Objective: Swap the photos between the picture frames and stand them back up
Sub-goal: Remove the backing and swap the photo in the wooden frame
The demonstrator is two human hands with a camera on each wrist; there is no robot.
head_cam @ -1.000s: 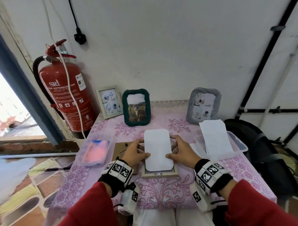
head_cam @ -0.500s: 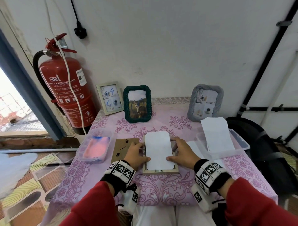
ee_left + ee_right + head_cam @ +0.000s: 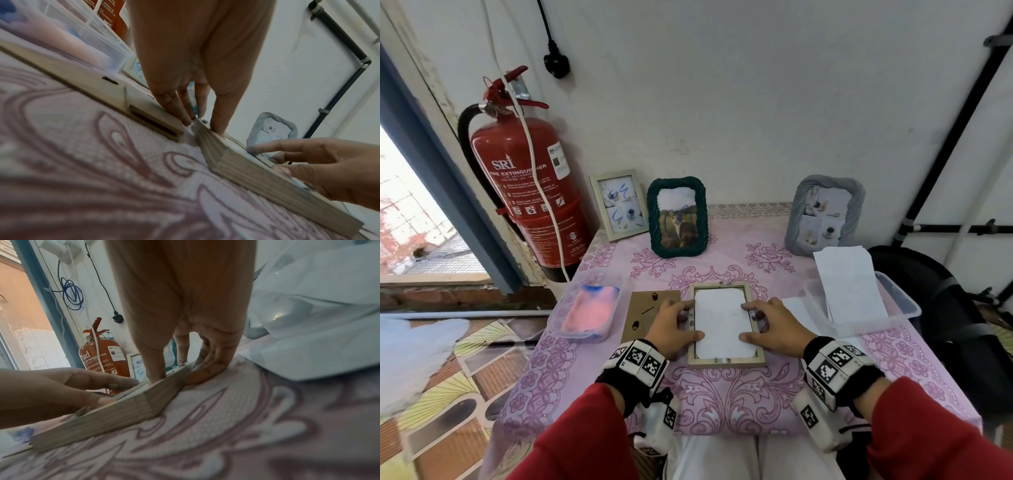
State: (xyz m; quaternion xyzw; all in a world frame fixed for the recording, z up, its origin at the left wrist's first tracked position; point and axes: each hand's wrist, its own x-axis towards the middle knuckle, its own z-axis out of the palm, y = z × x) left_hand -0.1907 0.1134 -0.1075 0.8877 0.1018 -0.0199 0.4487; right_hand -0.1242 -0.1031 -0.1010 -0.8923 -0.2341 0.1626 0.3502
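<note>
A light wooden picture frame [image 3: 725, 362] lies face down at the table's middle, with a white photo [image 3: 720, 322] lying back-up inside its recess. My left hand [image 3: 677, 325] sits at the frame's left side, thumb pressing the photo's near left corner and fingers straight on the left rail [image 3: 246, 170]. My right hand [image 3: 774, 325] mirrors it, thumb on the near right corner and fingers along the right rail [image 3: 123, 415]. The brown backing board [image 3: 650, 315] lies flat just left of the frame. A green frame [image 3: 677, 217], a grey frame [image 3: 823, 216] and a pale wooden frame [image 3: 619, 204] stand at the back.
A clear tub with pink and blue cloth [image 3: 589, 308] sits at the left edge. Another clear tub [image 3: 900, 301] holding white sheets stands at the right. A red fire extinguisher [image 3: 527, 192] is against the wall at left, a black bag [image 3: 945, 308] beside the table at right.
The white photo, held raised and overhanging the frame's far edge before, has come down and now lies flat inside the frame. Both hands came down with it.
</note>
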